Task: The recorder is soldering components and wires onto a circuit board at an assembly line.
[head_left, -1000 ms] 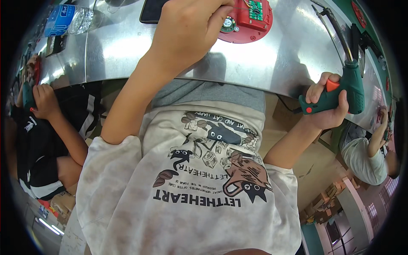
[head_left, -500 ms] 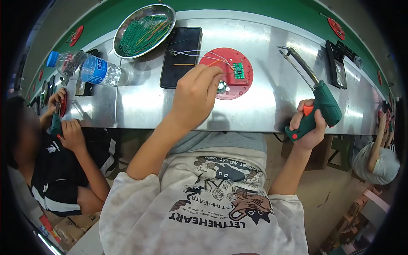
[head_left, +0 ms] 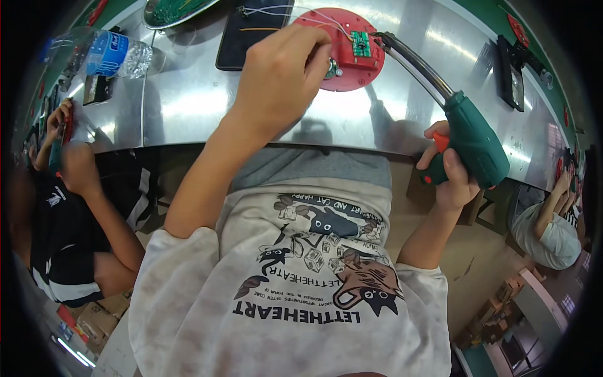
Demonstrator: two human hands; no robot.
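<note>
A red round plate (head_left: 352, 78) lies on the metal workbench, with a small green circuit board (head_left: 361, 44) on it. White wires (head_left: 314, 14) run from the board toward the left. Over the plate's left side, my left hand (head_left: 279, 75) pinches what looks like a thin wire, mostly hidden by the fingers. A small round metal part (head_left: 331, 68) shows beside those fingertips. My right hand (head_left: 453, 166) is wrapped around the handle of a green soldering gun (head_left: 474, 135) with a red trigger. Its tip is at the right edge of the circuit board.
A dark flat tray (head_left: 248, 38) holds wire ends left of the plate. Behind it stands a metal bowl (head_left: 164, 26) of green wires. A water bottle (head_left: 110, 53) lies farther left. A black stand (head_left: 512, 75) is at right. Co-workers (head_left: 81, 245) sit on both sides.
My right hand has brought the soldering gun's tip left to the circuit board. My left hand stays pinched at the plate. The whole view has shifted, with the bench higher in it.
</note>
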